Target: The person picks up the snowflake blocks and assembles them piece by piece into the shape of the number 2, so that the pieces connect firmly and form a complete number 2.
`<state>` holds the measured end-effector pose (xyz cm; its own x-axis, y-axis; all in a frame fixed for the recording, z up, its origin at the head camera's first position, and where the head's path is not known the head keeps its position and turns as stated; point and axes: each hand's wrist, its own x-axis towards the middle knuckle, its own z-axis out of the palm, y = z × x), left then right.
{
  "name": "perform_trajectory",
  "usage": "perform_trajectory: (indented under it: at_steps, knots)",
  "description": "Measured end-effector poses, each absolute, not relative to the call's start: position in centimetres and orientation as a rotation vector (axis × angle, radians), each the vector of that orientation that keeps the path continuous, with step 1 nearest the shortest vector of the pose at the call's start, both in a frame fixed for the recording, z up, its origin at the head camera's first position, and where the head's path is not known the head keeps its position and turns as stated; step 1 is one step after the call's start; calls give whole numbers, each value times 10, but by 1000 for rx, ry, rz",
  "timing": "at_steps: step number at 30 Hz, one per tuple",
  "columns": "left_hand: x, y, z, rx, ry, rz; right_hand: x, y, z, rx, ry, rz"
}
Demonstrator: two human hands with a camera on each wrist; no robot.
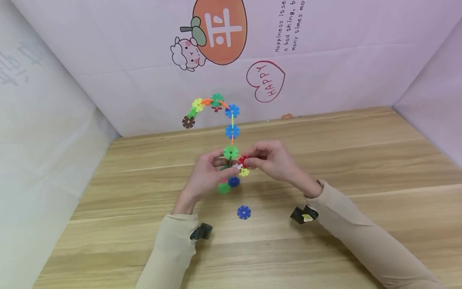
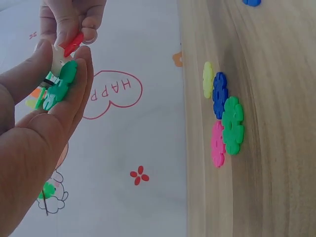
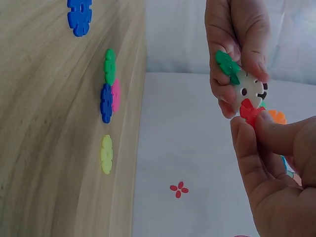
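My left hand pinches a white notched plastic disc between thumb and fingers. A green disc is joined to the white one and lies against those fingers. With thumb and fingertips, my right hand grips a red notched disc at the white disc's edge. How deeply their slots engage I cannot tell. From the left hand rises a hooked chain of joined discs, with a light green disc low down, blue discs above, and a brown disc at its far end.
Below the hands, a yellow disc, a dark blue disc, a green disc and a pink disc lie on the wooden table. Nearer lies another blue disc. A printed white cloth stands behind.
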<state>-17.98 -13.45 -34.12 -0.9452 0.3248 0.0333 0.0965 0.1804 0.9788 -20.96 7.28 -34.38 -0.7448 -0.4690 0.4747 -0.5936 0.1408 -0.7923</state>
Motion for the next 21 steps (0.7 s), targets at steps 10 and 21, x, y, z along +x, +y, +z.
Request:
perform_trajectory:
  at_steps: [10,21]
  knots:
    - [-179,-135,-340,479,2234,1891,-208,71,-343,1041,-2296,1642]
    - [-180,-131,-346,538,2252,1905,-205,68,-345,1087,-2229,1464]
